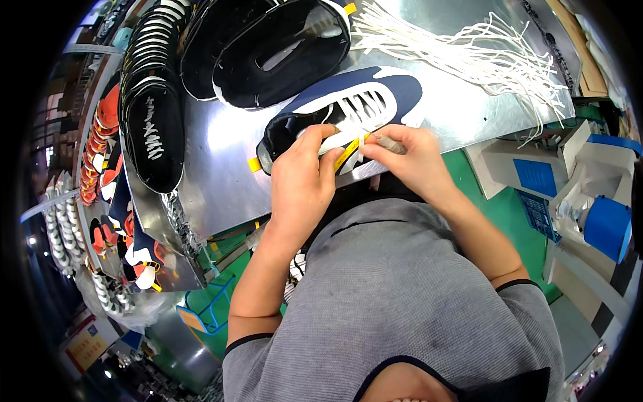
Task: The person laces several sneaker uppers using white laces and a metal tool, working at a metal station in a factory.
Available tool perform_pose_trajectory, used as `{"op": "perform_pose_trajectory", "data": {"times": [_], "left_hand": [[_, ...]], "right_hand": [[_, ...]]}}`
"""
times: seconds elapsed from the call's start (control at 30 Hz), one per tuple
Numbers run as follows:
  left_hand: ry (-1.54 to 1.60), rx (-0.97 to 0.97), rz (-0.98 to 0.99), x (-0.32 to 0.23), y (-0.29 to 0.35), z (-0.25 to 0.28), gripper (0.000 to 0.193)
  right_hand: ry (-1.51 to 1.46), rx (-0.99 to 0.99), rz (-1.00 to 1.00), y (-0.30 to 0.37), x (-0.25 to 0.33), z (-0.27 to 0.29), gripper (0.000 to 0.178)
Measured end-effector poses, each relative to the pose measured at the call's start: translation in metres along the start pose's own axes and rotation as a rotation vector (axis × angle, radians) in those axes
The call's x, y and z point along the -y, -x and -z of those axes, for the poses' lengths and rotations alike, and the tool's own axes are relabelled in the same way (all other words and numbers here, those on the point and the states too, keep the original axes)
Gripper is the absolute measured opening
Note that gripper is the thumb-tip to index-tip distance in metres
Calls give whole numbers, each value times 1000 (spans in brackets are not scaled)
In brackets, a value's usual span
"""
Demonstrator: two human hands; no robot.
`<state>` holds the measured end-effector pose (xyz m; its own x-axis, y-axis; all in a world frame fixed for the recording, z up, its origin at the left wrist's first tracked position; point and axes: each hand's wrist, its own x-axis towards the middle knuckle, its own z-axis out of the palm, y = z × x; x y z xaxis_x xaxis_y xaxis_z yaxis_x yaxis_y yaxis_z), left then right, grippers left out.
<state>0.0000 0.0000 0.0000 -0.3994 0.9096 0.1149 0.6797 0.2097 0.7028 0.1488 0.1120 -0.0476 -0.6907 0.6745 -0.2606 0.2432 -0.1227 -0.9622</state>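
The shoe (404, 88) lies on the desk (214, 171) at both hands. The left hand (306, 175), curled closed, grips its near edge, probably to steady it. The right hand (414, 159) pinches a small greyish piece (392, 145), unclear in kind, beside a white lace (364, 139). Loose laces (462, 53) lie beyond it, presumably for easy reach.

No lettering can be read — the yellow-and-red sign (86, 346) toward eight o'clock bears marks, but they are too blurred
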Motion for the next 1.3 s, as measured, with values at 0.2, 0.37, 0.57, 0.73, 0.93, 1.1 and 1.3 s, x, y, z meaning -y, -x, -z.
{"op": "perform_pose_trajectory", "data": {"times": [0.2, 0.37, 0.57, 0.73, 0.93, 1.1, 1.3], "left_hand": [[18, 2, 70, 3, -5, 6, 18], [58, 59, 68, -4, -10, 3, 23], [-23, 36, 179, -7, -11, -4, 22], [-63, 10, 170, -1, -13, -6, 24], [-37, 5, 112, -6, -12, -7, 23], [-207, -37, -291, 5, -3, -19, 20], [-130, -103, -234, 8, -3, -13, 23]], "right_hand": [[-265, 32, 29, -5, 5, -8, 13], [-377, -46, 141, -18, 17, -7, 15], [-209, -121, 265, -13, 16, -10, 20], [-29, -13, 163, 15, 19, 6, 19], [125, 28, 117, 11, 19, 8, 20], [181, 26, 49, -4, 23, -6, 22], [384, 248, 31, 1, 46, 39, 23]]}}
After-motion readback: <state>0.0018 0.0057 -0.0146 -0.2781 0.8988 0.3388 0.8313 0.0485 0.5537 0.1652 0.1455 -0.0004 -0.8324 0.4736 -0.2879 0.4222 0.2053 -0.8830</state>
